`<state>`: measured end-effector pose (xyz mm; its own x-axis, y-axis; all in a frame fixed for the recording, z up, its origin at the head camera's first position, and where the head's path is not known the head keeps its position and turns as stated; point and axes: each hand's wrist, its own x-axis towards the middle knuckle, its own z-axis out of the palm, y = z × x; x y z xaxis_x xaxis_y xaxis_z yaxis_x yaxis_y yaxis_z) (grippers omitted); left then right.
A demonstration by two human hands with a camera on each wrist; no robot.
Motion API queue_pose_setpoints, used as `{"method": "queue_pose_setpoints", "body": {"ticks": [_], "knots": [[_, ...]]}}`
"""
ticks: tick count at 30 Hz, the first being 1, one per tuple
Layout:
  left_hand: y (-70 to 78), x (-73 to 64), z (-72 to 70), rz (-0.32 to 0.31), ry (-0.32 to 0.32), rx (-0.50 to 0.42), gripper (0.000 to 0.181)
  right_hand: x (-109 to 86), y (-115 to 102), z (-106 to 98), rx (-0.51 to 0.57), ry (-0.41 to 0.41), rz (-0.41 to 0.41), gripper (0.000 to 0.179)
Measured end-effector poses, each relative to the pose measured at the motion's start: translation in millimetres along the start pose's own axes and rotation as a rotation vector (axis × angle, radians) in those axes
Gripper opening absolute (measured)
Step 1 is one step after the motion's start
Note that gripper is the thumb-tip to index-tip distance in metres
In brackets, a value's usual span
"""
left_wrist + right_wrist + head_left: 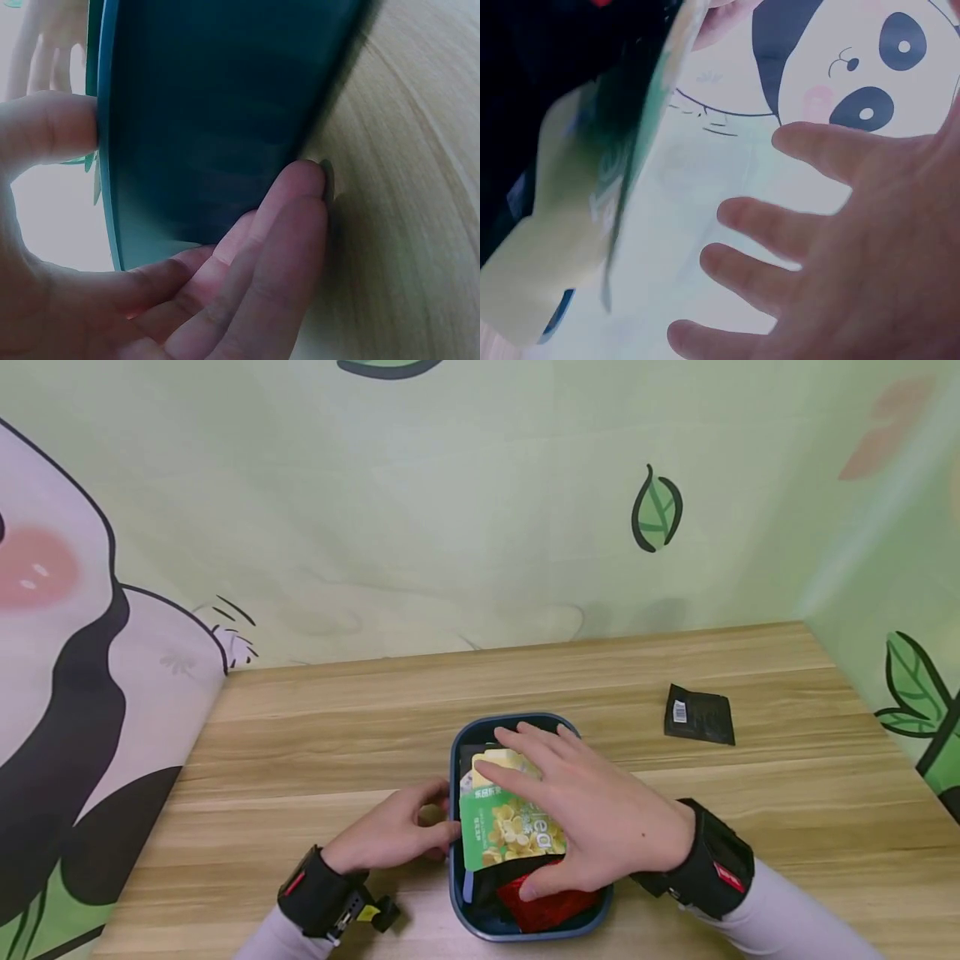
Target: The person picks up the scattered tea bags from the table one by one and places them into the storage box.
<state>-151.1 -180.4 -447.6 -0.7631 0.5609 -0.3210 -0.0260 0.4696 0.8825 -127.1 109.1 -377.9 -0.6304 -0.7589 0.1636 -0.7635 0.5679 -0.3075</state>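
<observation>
A dark blue plastic bin (455, 893) stands on the table, holding several packets. On top lies a green packet (480, 839) with yellow flower pictures, over a pale yellow packet (489, 770); a shiny red packet (551, 908) is at the near end. My left hand (393, 831) holds the bin's left side. In the left wrist view its thumb (56, 127) is at the rim and its fingers (281, 262) bend against the outer wall near the bottom. Over the bin, my right hand (600, 806) spreads its fingers, apart from the green packet in the right wrist view.
A small black packet (701, 716) with a white label lies on the wooden table (337, 727), to the back right of the bin. Behind the table hangs a pale green backdrop (465, 527) with leaves and a panda.
</observation>
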Motion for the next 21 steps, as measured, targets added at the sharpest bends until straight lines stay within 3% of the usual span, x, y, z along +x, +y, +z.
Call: {"method": "queue_pose_setpoints", "body": {"ticks": [6,11,21], "knots": [[-0.6,0.2,0.0,-0.004,0.001,-0.010,0.057,-1.6,2,1,-0.024,-0.055,0.037,0.118],[-0.8,0.2,0.1,-0.007,0.000,-0.011,0.058,-2.8,12,-1,-0.045,-0.053,0.088,0.118],[0.1,-0.2,0.5,-0.006,0.002,-0.001,0.057,-11.2,63,-14,-0.104,-0.021,0.217,0.120]]}}
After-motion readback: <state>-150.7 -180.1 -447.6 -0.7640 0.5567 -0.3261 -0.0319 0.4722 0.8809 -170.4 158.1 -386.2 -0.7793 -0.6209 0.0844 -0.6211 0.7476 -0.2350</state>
